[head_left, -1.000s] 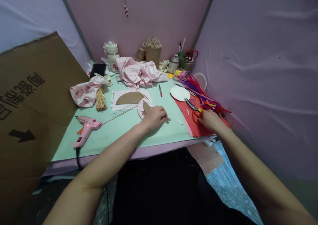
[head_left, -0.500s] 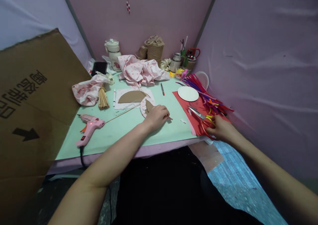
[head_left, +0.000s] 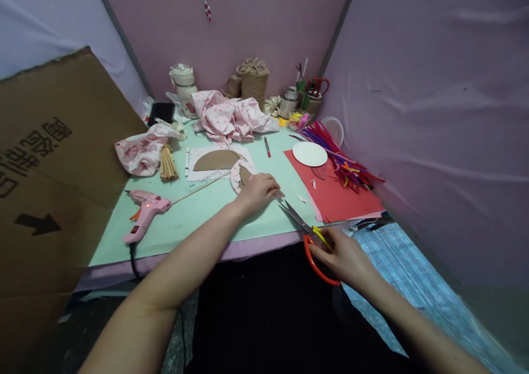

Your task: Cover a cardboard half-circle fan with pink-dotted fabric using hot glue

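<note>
1. Fingers of my right hand curl around the orange and yellow handles of the scissors, gripping them just off the near edge of the green mat; the metal blades point toward my left hand.
2. My left hand presses flat, fingers loosely bent, on a round pink-rimmed disc with brown card on it, lying on the mat.
3. Right of the mat lie smooth red paper sheets, a white disc and fuzzy pipe cleaners.
4. What my left fingertips pinch is hard to make out.
</note>
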`<act>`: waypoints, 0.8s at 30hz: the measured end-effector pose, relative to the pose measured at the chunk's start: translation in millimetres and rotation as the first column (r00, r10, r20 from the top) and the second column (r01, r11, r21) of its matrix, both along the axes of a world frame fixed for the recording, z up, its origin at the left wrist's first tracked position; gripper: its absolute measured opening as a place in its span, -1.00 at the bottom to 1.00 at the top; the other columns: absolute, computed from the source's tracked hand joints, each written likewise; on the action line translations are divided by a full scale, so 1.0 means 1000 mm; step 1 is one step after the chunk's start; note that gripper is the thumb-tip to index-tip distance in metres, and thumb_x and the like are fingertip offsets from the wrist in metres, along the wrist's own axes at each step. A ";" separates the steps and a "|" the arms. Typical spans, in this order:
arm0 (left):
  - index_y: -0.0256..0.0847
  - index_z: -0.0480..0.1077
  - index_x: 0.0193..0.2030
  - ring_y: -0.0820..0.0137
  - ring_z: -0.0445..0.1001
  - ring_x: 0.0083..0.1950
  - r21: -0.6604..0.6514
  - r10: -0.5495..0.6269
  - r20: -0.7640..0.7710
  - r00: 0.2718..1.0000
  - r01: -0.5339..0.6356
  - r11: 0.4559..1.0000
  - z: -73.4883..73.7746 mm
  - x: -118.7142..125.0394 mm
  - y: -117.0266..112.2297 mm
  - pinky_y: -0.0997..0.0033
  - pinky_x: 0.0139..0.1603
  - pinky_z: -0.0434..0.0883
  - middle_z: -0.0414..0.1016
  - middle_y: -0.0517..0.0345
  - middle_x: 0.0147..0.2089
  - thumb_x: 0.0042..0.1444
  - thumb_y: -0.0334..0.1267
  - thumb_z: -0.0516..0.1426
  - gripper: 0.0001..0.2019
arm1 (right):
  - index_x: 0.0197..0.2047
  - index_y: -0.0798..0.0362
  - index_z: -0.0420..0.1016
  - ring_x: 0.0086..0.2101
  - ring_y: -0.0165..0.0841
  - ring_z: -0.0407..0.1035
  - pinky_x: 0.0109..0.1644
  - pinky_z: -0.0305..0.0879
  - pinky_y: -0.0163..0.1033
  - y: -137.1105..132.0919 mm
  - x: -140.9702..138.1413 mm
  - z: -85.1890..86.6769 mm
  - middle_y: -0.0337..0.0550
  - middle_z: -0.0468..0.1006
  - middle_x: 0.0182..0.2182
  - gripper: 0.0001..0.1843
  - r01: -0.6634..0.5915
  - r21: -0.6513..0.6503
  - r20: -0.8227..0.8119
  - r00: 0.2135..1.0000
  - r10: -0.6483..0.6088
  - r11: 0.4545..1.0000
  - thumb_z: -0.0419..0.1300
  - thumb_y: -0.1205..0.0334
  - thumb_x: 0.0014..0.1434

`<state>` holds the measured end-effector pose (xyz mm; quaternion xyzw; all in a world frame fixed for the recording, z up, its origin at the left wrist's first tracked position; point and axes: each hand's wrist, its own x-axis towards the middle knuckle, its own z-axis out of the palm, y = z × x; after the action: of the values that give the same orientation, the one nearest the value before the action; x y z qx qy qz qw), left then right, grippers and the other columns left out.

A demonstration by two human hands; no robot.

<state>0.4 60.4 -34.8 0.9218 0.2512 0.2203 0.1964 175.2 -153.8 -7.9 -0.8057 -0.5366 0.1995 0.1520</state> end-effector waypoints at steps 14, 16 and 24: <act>-0.21 0.55 -0.21 0.27 0.47 -0.08 -0.004 -0.029 0.039 0.999 0.029 1.000 -0.004 -0.003 0.003 0.25 0.01 0.37 0.54 0.01 -0.14 0.28 -0.26 0.13 -0.83 | -0.26 0.03 0.48 -0.45 -0.26 0.44 -0.41 0.20 -0.25 -0.017 -0.009 -0.002 -0.16 0.59 -0.45 -0.61 -0.032 -0.019 -0.131 0.991 0.030 0.999 0.16 -0.14 0.09; -0.21 0.54 -0.22 0.27 0.47 -0.08 -0.004 -0.035 0.036 0.999 0.035 0.999 -0.004 -0.003 0.003 0.26 0.00 0.37 0.54 0.02 -0.15 0.27 -0.25 0.13 -0.84 | -0.23 0.03 0.49 -0.44 -0.27 0.44 -0.40 0.23 -0.24 -0.022 -0.005 -0.006 -0.15 0.60 -0.43 -0.61 -0.047 0.015 -0.179 0.983 0.049 0.999 0.17 -0.13 0.10; -0.20 0.47 -0.29 0.26 0.43 -0.01 0.068 -0.041 -0.063 0.997 0.046 0.997 0.004 -0.010 -0.007 0.22 0.02 0.25 0.55 0.07 -0.12 0.17 -0.44 0.10 -0.87 | -0.19 0.02 0.51 -0.43 -0.27 0.46 -0.35 0.33 -0.22 -0.024 0.000 -0.035 -0.15 0.59 -0.43 -0.66 -0.023 0.116 -0.329 0.943 0.060 0.993 0.21 -0.07 0.13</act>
<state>-9.2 53.8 -31.1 0.9397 0.2293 0.1960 0.1612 175.5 -178.3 -43.0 -0.7395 -0.5305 0.3055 0.2800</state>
